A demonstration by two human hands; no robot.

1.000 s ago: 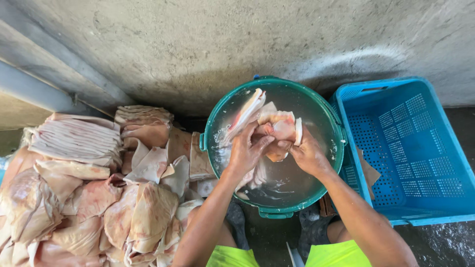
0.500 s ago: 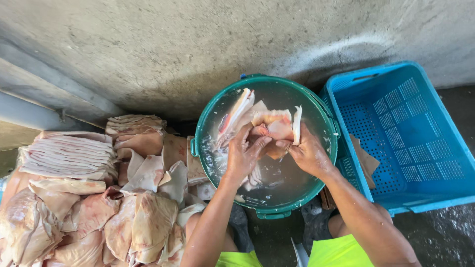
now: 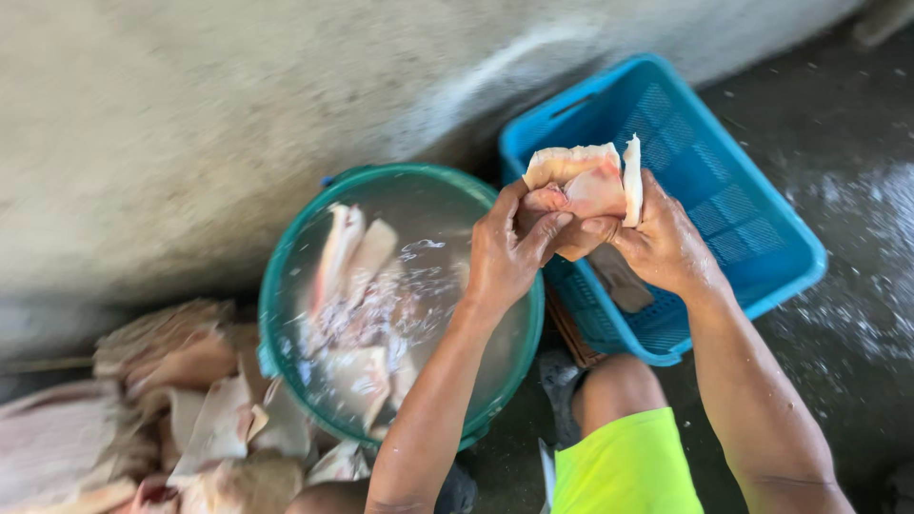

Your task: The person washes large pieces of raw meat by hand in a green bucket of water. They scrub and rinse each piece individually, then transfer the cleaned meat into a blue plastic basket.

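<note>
I hold a pale pink, slab-shaped piece of raw fish in both grips, left hand and right hand clenched under it, its long axis lying crosswise. It sits above the near rim of the blue plastic crate, just right of the round green water-filled basin, over wet concrete floor.

1. A rough grey concrete wall fills the upper left, blurred and pale, with a lighter streak arcing across it.
2. Below it, the floor is dark, wet-looking concrete, speckled with white flecks at the right.
3. Daylight falls soft and even; the wall reads brighter than the ground.
4. Along the far left edge a pale ledge runs at the foot of the wall, too blurred to make out further.
5. No windows or furniture in sight.
</note>
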